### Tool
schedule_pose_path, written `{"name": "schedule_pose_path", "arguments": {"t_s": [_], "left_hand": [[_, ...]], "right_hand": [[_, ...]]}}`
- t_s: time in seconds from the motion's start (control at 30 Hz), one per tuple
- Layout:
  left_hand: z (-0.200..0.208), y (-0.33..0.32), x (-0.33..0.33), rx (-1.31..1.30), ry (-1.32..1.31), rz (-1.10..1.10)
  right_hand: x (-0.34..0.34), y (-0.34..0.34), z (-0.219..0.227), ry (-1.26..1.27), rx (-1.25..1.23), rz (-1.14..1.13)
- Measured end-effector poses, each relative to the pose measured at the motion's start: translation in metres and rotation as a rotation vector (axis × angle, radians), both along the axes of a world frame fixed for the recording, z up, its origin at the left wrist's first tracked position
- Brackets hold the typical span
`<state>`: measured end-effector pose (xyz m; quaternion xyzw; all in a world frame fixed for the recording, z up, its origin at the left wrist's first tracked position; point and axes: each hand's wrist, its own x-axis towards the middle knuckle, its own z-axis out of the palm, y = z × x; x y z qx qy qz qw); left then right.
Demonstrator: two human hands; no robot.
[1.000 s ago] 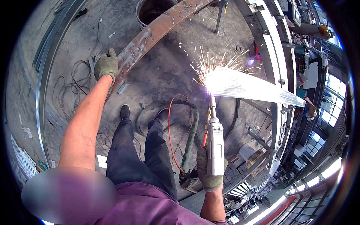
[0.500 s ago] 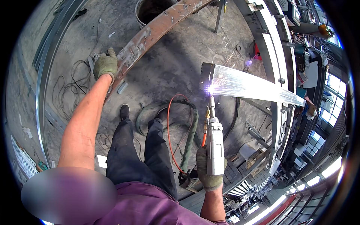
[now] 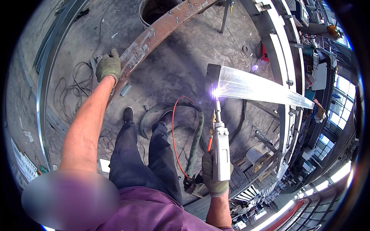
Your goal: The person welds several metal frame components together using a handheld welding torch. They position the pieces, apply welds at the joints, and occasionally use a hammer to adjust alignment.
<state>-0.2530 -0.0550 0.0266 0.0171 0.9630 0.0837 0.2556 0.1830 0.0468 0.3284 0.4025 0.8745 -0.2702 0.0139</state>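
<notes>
My right hand (image 3: 216,181), in a green work glove, is closed around a silver handheld laser welding gun (image 3: 221,154). The gun points away from me, and its nozzle meets the near corner of a shiny rectangular steel tube (image 3: 254,84). A bright violet-white glow with short sparks burns at that spot, hiding the contact itself. The tube's dark end face (image 3: 213,77) is turned to the left. Off to the left, my gloved left hand (image 3: 109,66) is closed on the near part of a curved, rusty steel beam (image 3: 154,36); some fingers are hidden.
An orange hose (image 3: 174,134) and a thick green-wrapped cable (image 3: 196,146) loop by my feet. Thin cables (image 3: 79,82) tangle at left. A bucket (image 3: 158,9) stands behind the rusty beam. Curved steel frames (image 3: 283,65) rise at right, with a long metal rail (image 3: 43,96) at far left.
The spray of sparks at the nozzle has shrunk to a tighter burst, and the gun has dropped very slightly. My left hand stays in place.
</notes>
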Motion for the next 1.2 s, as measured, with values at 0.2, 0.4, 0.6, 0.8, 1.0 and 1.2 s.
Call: {"name": "schedule_pose_path", "arguments": {"t_s": [0.2, 0.4, 0.6, 0.8, 1.0, 1.2], "left_hand": [[-0.004, -0.003, 0.0, 0.014, 0.057, -0.01], [0.001, 0.0, 0.002, 0.012, 0.039, -0.004], [-0.001, -0.001, 0.001, 0.012, 0.037, 0.0], [0.0, -0.001, 0.002, 0.017, 0.051, 0.011], [0.01, 0.004, 0.005, 0.004, 0.014, 0.012], [0.0, -0.001, 0.001, -0.001, 0.032, 0.005]], "right_hand": [[-0.001, -0.002, 0.001, -0.011, -0.014, -0.024], [-0.003, -0.004, 0.003, -0.045, -0.018, -0.052], [-0.002, -0.005, 0.005, -0.077, -0.038, -0.047], [0.005, -0.008, 0.002, -0.033, -0.042, -0.039], [0.003, -0.016, 0.003, 0.003, -0.123, -0.143], [0.015, -0.016, 0.014, 0.024, -0.243, -0.262]]}}
